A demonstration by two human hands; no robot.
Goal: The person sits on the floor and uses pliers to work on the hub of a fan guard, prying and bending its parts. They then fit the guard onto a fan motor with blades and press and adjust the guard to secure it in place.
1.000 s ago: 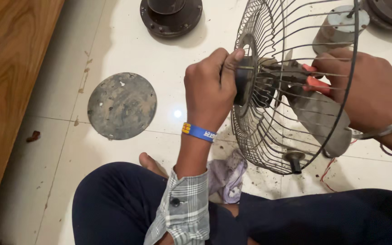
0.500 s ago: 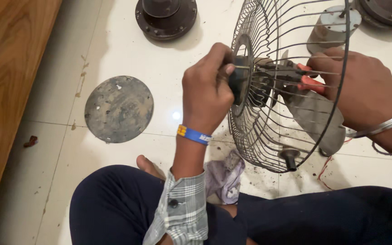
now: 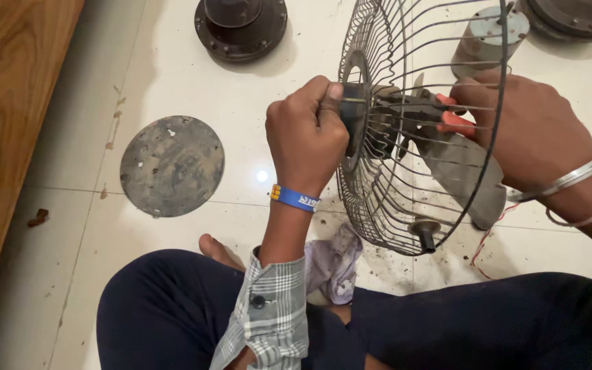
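Fan guard hub inside left hand grip

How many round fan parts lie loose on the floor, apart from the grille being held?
3: a flat disc at left, a dark hub at top centre, another at top right, cut off by the frame.

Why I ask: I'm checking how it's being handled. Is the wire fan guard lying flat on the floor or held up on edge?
On edge: the wire fan guard stands upright, its rim at the floor.
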